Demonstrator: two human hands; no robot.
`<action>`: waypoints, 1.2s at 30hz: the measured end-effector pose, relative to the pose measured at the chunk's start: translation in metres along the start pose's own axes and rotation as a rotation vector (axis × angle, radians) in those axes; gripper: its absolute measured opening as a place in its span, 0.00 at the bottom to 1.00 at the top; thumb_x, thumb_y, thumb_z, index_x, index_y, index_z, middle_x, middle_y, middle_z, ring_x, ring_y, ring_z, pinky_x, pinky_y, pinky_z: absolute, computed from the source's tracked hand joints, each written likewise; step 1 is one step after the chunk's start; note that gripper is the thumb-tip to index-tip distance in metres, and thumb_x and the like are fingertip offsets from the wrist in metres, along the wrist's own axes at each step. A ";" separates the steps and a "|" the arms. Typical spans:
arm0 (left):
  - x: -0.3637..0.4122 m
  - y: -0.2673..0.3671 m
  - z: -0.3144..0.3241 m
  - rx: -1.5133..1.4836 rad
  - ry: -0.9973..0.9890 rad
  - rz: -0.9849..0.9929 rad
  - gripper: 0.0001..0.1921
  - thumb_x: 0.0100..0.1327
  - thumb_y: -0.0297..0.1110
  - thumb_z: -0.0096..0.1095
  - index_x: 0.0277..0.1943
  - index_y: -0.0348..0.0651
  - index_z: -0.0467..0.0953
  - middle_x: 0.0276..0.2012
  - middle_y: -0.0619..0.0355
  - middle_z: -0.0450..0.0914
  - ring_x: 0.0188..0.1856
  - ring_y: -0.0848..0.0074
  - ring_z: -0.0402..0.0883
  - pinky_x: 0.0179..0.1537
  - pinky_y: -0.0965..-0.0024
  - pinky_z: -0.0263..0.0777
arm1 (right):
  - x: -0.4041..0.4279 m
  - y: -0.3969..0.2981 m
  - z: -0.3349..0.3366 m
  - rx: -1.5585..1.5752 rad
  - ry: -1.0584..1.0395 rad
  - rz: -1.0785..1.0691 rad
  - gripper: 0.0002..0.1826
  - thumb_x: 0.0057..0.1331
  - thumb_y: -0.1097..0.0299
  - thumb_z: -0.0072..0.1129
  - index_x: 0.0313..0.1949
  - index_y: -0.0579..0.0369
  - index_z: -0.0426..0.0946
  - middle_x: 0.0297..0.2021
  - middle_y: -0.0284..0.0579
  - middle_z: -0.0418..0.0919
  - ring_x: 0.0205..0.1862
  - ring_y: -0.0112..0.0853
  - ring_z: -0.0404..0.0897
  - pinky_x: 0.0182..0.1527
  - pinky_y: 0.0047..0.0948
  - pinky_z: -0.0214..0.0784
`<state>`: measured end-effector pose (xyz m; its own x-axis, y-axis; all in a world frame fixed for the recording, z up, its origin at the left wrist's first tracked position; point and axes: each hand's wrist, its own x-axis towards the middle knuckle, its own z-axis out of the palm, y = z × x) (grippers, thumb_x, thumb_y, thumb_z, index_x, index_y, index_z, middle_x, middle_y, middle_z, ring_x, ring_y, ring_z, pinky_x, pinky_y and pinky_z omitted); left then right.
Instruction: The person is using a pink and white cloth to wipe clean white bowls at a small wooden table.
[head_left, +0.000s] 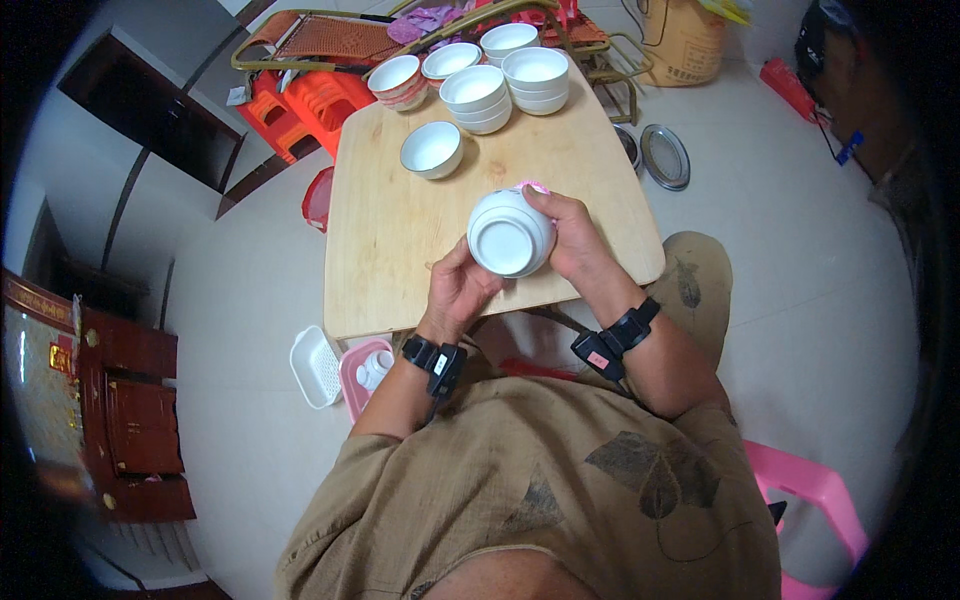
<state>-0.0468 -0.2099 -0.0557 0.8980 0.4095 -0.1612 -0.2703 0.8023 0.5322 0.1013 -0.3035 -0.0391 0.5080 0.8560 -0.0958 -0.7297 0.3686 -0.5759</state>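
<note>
A white bowl (505, 241) is tilted so that its foot ring faces me, held above the near part of a pale wooden table (397, 247). My left hand (463, 289) supports its lower left side. On the right side my right hand (571, 229) grips the bowl, thumb on top; a bit of pink material (532, 185) shows behind the rim, mostly hidden. A single white bowl (432, 150) stands upright farther up the table. Behind it are stacked white bowls (475, 97), another white stack (535, 79) and a red-patterned stack (397, 82).
Orange plastic stools (322, 101) and a folding lounge chair (330, 39) stand beyond the table. A white basket (316, 367) and a pink basin (352, 375) holding white dishware sit on the floor at left. Metal trays (665, 156) lie at right, and a pink stool (810, 480) is beside me.
</note>
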 end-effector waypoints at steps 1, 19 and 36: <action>-0.001 0.000 -0.003 0.003 0.001 -0.002 0.26 0.70 0.43 0.55 0.65 0.38 0.64 0.57 0.50 0.74 0.49 0.62 0.78 0.37 0.62 0.76 | 0.001 0.000 -0.001 0.003 0.000 -0.001 0.17 0.64 0.67 0.62 0.47 0.67 0.76 0.41 0.48 0.82 0.41 0.34 0.82 0.50 0.33 0.74; -0.012 0.016 0.015 0.384 -0.165 0.126 0.27 0.68 0.43 0.59 0.61 0.33 0.65 0.50 0.47 0.78 0.44 0.61 0.82 0.34 0.60 0.82 | 0.021 -0.059 -0.031 0.038 0.387 -0.493 0.17 0.70 0.65 0.57 0.53 0.62 0.76 0.44 0.43 0.81 0.41 0.30 0.82 0.43 0.27 0.74; -0.021 0.000 0.043 0.585 0.183 0.443 0.13 0.71 0.24 0.45 0.53 0.31 0.75 0.44 0.54 0.81 0.41 0.76 0.81 0.42 0.72 0.78 | -0.046 0.004 0.045 -1.614 -0.054 -1.241 0.23 0.60 0.51 0.60 0.51 0.48 0.78 0.53 0.45 0.73 0.57 0.43 0.68 0.54 0.43 0.58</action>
<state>-0.0513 -0.2370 -0.0162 0.6628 0.7462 0.0621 -0.3182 0.2056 0.9254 0.0547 -0.3256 -0.0004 0.2779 0.4675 0.8392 0.9325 0.0786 -0.3526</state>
